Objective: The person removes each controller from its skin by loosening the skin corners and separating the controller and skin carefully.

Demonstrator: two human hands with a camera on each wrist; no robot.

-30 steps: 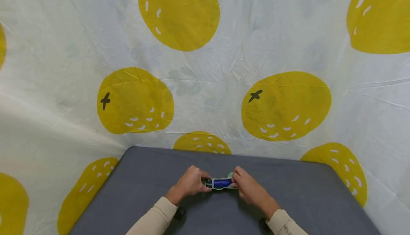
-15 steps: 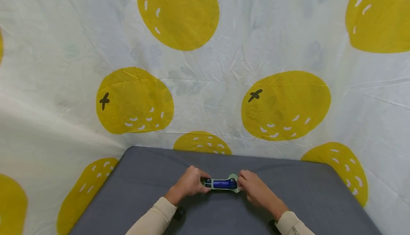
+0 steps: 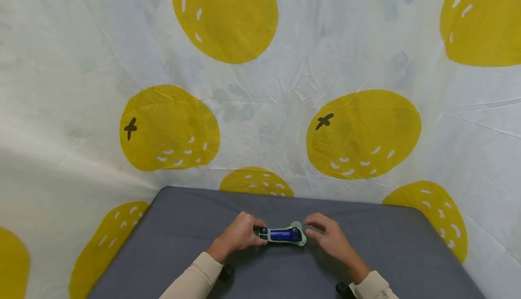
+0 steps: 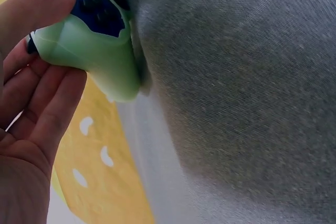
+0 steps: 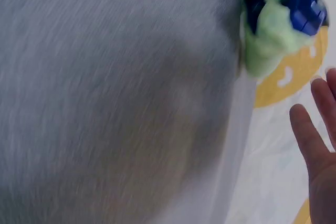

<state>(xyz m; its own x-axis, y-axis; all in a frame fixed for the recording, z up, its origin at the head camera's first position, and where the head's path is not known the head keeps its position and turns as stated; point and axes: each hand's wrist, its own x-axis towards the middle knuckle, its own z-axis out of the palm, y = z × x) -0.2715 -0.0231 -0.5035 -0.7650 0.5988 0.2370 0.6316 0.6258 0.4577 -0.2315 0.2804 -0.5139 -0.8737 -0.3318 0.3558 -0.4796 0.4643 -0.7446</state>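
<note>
A dark blue game controller point(image 3: 281, 235) sits in a light green, soft-looking cover point(image 4: 86, 51), just above or on the grey table. My left hand point(image 3: 241, 232) grips its left end, thumb on top and fingers below, as the left wrist view shows. At the controller's right end, part of the green cover point(image 3: 296, 224) sticks out. To the right of that end is my right hand point(image 3: 331, 239), a small gap away, holding nothing. In the right wrist view the fingers of the right hand point(image 5: 320, 140) are extended and spread, apart from the controller.
The grey-covered table point(image 3: 195, 213) ends at a far edge behind the hands. A white curtain point(image 3: 260, 131) printed with yellow fruit hangs around its back and sides. Black wrist devices point(image 3: 226, 272) sit beneath both cuffs.
My right hand has let go of the controller's right end and moved a little right, its fingers spreading. The left hand keeps its grip almost in place. More of the right end now shows.
</note>
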